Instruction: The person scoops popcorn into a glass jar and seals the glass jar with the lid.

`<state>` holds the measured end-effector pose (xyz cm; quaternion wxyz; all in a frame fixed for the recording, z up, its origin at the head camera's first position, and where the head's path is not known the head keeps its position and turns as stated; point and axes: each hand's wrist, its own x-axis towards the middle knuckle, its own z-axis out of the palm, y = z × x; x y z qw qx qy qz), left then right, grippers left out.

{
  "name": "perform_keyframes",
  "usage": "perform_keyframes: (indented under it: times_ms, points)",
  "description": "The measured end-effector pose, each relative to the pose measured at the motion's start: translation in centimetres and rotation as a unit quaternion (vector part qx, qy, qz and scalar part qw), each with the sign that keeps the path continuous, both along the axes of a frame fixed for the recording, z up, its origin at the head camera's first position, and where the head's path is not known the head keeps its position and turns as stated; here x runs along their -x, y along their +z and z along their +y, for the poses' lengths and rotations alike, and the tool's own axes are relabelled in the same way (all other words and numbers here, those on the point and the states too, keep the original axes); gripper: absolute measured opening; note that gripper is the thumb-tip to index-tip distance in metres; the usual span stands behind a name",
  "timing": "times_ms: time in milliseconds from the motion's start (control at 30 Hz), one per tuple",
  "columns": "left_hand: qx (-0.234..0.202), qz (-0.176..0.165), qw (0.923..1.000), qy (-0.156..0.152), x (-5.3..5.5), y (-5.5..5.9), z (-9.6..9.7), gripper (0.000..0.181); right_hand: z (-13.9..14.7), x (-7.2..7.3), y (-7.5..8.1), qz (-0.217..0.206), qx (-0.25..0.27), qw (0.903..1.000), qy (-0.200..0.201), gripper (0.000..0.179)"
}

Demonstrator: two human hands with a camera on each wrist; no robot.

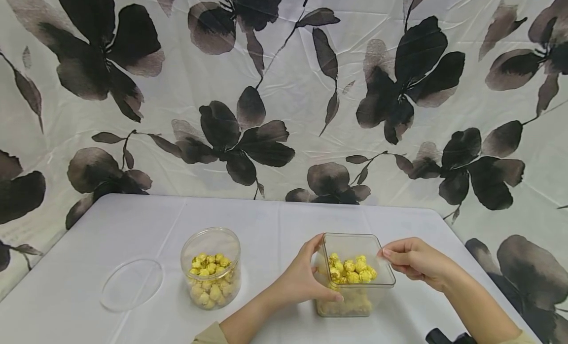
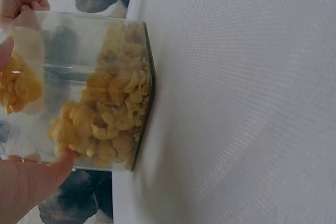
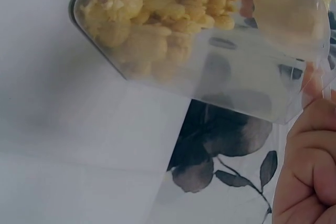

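Popcorn [image 1: 352, 271] in yellow clumps shows through the open top and clear walls of the square container [image 1: 364, 285] on my head feed. I have that container upright on the white tabletop [image 1: 262, 235], right of centre. The person's left hand [image 1: 299, 280] grips it from the left side, thumb across the near face and fingers round the far left corner. At the opposite rim I see the right hand [image 1: 419, 260] pinching a pale, see-through piece [image 3: 286, 17] between thumb and fingers; it reaches into the container, and on my left wrist feed a clump of popcorn shows against it. I cannot tell its full shape.

Well to the left of the container I have a round jar [image 1: 211, 240], open and partly filled with more yellow popcorn. Just beside it, further left, a clear round lid [image 1: 132, 286] lies flat. A tan sleeve [image 1: 212, 335] enters at the bottom edge on the left forearm, and near the right forearm I make out a black object [image 1: 437, 336], mostly cut off by the frame. Behind everything hangs a white cloth [image 1: 310, 102] printed with dark flowers.
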<state>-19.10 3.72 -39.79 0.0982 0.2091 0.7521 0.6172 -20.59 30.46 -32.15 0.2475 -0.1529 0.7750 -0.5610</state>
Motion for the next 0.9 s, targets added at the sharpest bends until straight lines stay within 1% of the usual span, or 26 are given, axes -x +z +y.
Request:
perform_keyframes:
  times_ms: [100, 167, 300, 533, 633, 733, 900]
  points:
    - [0.000, 0.000, 1.0000, 0.002, -0.01, -0.03, 0.04, 0.111, 0.10, 0.01, -0.06, -0.004, 0.007, 0.9998, 0.019, 0.023]
    - [0.001, -0.001, 1.0000, 0.002, -0.02, -0.02, 0.10, 0.112, 0.15, 0.00, -0.11, -0.008, 0.010, 0.9997, 0.022, 0.024]
    - [0.003, -0.002, 1.0000, 0.003, -0.02, 0.01, 0.17, 0.112, 0.21, -0.04, -0.12, -0.011, 0.009, 0.9999, 0.009, 0.023]
    - [0.003, -0.001, 1.0000, 0.002, 0.01, 0.00, 0.11, 0.112, 0.60, -0.19, 0.14, -0.005, 0.001, 0.9996, -0.026, 0.021]
    - [0.003, 0.000, 1.0000, 0.003, 0.02, -0.02, 0.10, 0.112, 0.73, -0.24, 0.09, -0.008, 0.006, 0.9994, -0.032, 0.021]
    - [0.003, 0.000, 1.0000, 0.003, 0.04, -0.08, 0.10, 0.112, 0.85, -0.27, -0.04, -0.010, 0.018, 0.9994, -0.028, 0.022]
    - [0.002, 0.001, 1.0000, 0.002, 0.09, -0.19, 0.14, 0.112, 0.95, -0.22, -0.35, -0.015, 0.039, 0.9991, -0.010, 0.024]
